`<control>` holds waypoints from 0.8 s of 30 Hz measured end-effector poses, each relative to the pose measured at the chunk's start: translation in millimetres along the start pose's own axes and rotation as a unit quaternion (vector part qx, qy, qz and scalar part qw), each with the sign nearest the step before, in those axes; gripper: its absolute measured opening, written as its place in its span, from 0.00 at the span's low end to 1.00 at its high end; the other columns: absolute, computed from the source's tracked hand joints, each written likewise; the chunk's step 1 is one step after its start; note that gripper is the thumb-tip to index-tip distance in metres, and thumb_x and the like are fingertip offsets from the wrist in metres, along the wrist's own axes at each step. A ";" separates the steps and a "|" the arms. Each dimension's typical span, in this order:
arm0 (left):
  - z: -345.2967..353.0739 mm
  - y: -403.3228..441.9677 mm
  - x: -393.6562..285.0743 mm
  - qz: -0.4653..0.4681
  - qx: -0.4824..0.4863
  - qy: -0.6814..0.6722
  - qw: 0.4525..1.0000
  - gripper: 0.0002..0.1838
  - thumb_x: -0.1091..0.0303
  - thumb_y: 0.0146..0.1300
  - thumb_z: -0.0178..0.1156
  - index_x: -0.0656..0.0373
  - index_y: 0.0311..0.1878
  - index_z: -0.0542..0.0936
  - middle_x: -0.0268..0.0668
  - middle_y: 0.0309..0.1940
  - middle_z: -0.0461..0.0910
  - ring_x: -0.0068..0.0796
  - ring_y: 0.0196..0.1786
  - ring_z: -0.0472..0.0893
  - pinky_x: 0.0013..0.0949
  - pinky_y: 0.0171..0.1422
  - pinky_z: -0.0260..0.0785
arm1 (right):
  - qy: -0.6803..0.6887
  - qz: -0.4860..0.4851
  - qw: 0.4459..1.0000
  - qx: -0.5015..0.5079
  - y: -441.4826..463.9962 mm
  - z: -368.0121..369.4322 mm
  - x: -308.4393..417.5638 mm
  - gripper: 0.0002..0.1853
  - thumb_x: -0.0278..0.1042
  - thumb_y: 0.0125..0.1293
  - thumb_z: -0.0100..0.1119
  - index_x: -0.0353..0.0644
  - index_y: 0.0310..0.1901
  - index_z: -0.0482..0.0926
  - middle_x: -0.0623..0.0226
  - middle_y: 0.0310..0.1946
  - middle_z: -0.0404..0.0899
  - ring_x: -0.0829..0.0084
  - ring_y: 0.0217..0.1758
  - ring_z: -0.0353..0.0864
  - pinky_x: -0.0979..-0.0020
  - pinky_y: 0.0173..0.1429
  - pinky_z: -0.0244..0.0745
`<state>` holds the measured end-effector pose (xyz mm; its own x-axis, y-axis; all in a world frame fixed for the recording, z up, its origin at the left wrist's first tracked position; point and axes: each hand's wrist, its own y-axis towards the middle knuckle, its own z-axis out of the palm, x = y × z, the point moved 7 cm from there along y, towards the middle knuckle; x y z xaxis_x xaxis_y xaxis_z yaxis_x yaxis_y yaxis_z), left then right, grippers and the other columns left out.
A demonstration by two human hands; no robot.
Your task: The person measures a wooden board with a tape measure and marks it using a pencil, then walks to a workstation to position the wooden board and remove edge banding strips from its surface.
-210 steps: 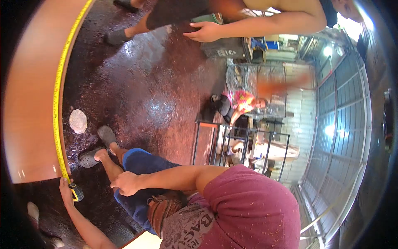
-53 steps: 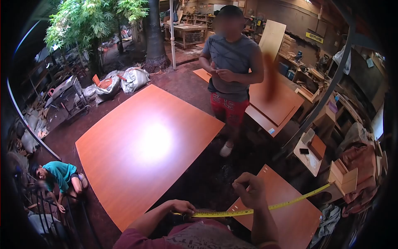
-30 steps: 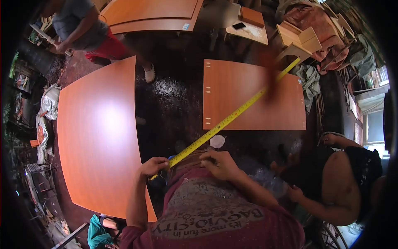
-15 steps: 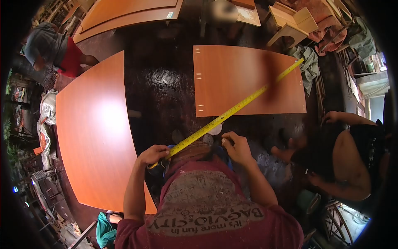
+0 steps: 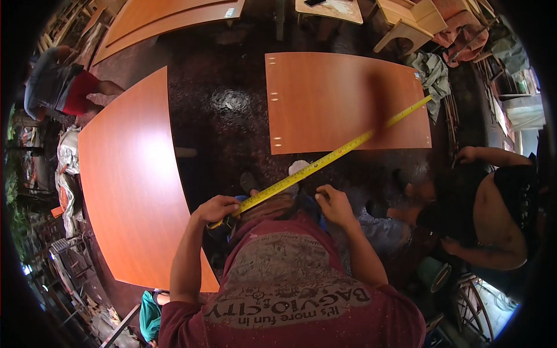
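Diagonally, a long yellow tape measure [image 5: 328, 159] stretched from the left hand [image 5: 216, 210], its narrow, flat blade marked with fine dark graduations. The left hand was closed, thumb and fingers pinching the blade's near end, with the dark-and-yellow case partly hidden just beneath. The right hand [image 5: 336, 204] was half open and held nothing, its fingers loosely bent and the thumb near the index finger; it hovered beside the blade, apart from it.

The blade crossed over the lower right part of a smooth, orange-brown, wood-grain rectangular panel [image 5: 319, 104], and whether it touched the surface could not be told. Small pale oval marks lined that panel's left edge. The tape's far end reached beside a crumpled grey-green cloth [image 5: 434, 75]. A larger glossy orange-brown panel [image 5: 136, 191] lay to the left, a white glare spread across its sheen. Between the panels ran a dark, wet-looking floor [image 5: 223, 136], and a roundish whitish patch [image 5: 298, 167] showed just beyond the blade.

Over the torso hung a maroon fabric shirt [image 5: 290, 278] with a grey lettered print, flecked with pale specks. To the right, a person in dark clothing [image 5: 487, 214] was near the floor.
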<state>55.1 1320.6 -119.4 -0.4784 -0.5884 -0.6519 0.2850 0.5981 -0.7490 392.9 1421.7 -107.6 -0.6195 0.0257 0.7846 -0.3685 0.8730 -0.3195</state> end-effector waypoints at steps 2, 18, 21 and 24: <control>-1.5 8.0 1.8 -0.004 0.012 -0.011 1.000 0.14 0.63 0.72 0.54 0.63 0.50 0.82 0.38 0.40 0.87 0.29 0.46 0.84 0.33 0.57 0.72 | 0.022 0.016 0.999 -0.024 1.7 -1.9 -17.2 0.15 0.35 0.67 0.62 0.35 0.51 0.79 0.52 0.37 0.85 0.56 0.36 0.86 0.63 0.44 0.79; -75.5 292.1 37.4 0.068 0.172 0.045 0.982 0.12 0.66 0.71 0.53 0.64 0.42 0.82 0.37 0.33 0.85 0.29 0.39 0.83 0.34 0.50 0.74 | 0.152 0.286 0.885 -0.336 144.0 5.3 -275.6 0.29 0.44 0.73 0.58 0.39 0.68 0.63 0.61 0.51 0.77 0.74 0.42 0.80 0.71 0.38 0.79; -63.5 370.6 72.7 0.093 0.209 0.037 0.973 0.11 0.67 0.72 0.53 0.64 0.41 0.82 0.36 0.32 0.84 0.25 0.38 0.82 0.33 0.47 0.74 | 0.076 0.293 0.849 -0.432 171.4 -7.5 -382.3 0.28 0.43 0.72 0.57 0.32 0.65 0.65 0.51 0.53 0.78 0.57 0.57 0.78 0.60 0.64 0.69; -56.2 423.2 114.0 0.028 0.231 0.024 0.972 0.10 0.69 0.72 0.53 0.64 0.41 0.82 0.36 0.32 0.84 0.22 0.37 0.81 0.31 0.45 0.74 | 0.040 0.280 0.814 -0.508 187.9 -19.9 -456.0 0.24 0.40 0.73 0.56 0.30 0.61 0.67 0.49 0.55 0.77 0.62 0.54 0.80 0.62 0.56 0.75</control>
<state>74.5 1537.3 -504.0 -0.4865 -0.5291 -0.6952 0.6496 0.3130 -0.6928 619.9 1583.7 -514.8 -0.4310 0.5549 0.7116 0.7444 0.6643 -0.0671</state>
